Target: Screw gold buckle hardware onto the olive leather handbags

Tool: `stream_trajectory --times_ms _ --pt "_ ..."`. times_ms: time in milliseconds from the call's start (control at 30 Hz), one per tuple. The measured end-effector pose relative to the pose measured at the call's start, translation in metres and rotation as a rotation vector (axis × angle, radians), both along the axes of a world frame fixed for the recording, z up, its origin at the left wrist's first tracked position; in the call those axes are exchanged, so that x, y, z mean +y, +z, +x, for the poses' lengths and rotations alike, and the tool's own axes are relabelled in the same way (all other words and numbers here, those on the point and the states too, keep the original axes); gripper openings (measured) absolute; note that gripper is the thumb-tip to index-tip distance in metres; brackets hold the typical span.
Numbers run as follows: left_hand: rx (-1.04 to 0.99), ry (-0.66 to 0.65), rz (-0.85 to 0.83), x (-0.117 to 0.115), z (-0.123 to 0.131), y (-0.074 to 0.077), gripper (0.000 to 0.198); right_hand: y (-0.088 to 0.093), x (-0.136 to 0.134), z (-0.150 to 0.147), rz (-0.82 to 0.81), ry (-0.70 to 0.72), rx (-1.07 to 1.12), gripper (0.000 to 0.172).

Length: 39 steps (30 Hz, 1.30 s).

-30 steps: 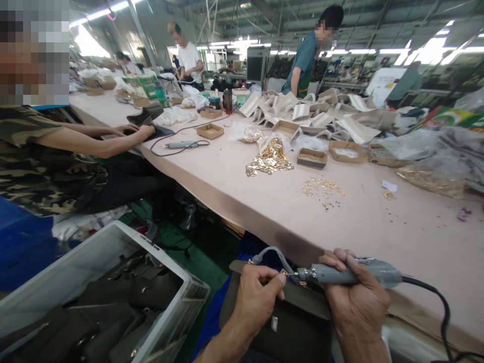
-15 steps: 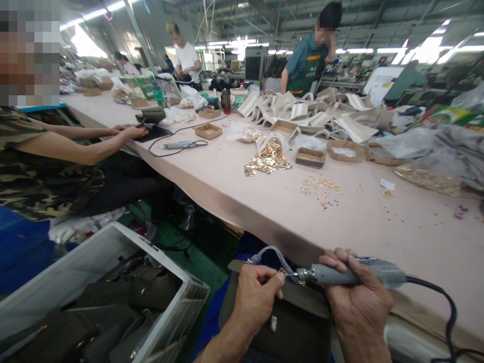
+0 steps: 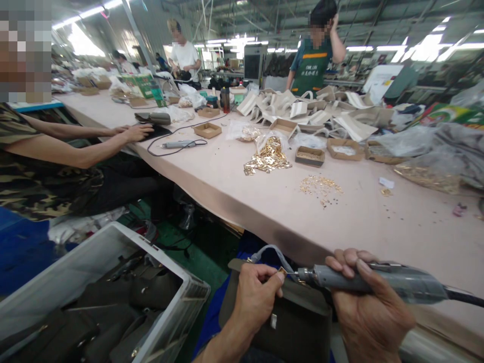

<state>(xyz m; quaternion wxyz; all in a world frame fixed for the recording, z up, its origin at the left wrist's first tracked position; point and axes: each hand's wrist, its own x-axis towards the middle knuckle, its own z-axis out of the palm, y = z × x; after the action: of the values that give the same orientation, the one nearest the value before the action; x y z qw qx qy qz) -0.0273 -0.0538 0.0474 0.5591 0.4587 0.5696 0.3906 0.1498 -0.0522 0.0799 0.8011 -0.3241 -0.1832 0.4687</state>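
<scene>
My right hand (image 3: pixel 372 302) is wrapped round a grey electric screwdriver (image 3: pixel 393 282), held nearly level with its bit pointing left. My left hand (image 3: pixel 257 297) pinches a small gold metal plate (image 3: pixel 282 272) between thumb and fingertips. The bit's tip is at this plate; whether it touches cannot be made out. Below both hands a dark olive handbag (image 3: pixel 298 322) rests on my lap, with a small silver clasp piece (image 3: pixel 273 320) on its front. A strap wrapped in pale covering (image 3: pixel 272 249) arches behind my left hand.
At lower left stands a grey plastic crate (image 3: pixel 159 247) holding several dark bags. On the table (image 3: pixel 234 196) lie gold plates (image 3: pixel 270 155), scattered small fittings (image 3: pixel 319 186) and cardboard trays (image 3: pixel 310 156). A co-worker's hands (image 3: pixel 138 132) work at far left, near another screwdriver (image 3: pixel 181 144).
My right hand has shifted slightly right, and the rear of the screwdriver reaches further right. My left hand stays nearly still. The standing person in the apron has turned toward the table.
</scene>
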Motion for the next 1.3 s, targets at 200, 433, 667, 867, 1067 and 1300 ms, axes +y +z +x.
stream_trajectory --times_ms 200,433,667,867,1067,1300 --pt "-0.004 0.001 0.001 -0.001 0.000 0.000 0.031 0.001 0.000 -0.004 -0.008 0.013 -0.031 0.013" --pt "-0.008 -0.002 -0.003 -0.001 -0.001 -0.003 0.032 0.003 -0.001 -0.007 -0.004 -0.008 -0.065 0.010" --pt "0.019 -0.006 -0.010 -0.001 0.000 -0.005 0.032 0.003 -0.004 -0.009 0.004 -0.019 -0.105 0.012" --pt "0.062 -0.004 -0.011 -0.002 0.001 -0.010 0.032 0.007 -0.008 -0.019 0.043 -0.028 -0.216 0.012" --pt "0.091 0.012 -0.014 -0.001 0.003 -0.008 0.030 0.008 -0.012 -0.027 0.108 -0.038 -0.309 0.014" --pt "0.097 0.003 -0.023 -0.001 0.005 -0.007 0.029 0.012 -0.019 -0.036 0.143 -0.033 -0.407 0.019"
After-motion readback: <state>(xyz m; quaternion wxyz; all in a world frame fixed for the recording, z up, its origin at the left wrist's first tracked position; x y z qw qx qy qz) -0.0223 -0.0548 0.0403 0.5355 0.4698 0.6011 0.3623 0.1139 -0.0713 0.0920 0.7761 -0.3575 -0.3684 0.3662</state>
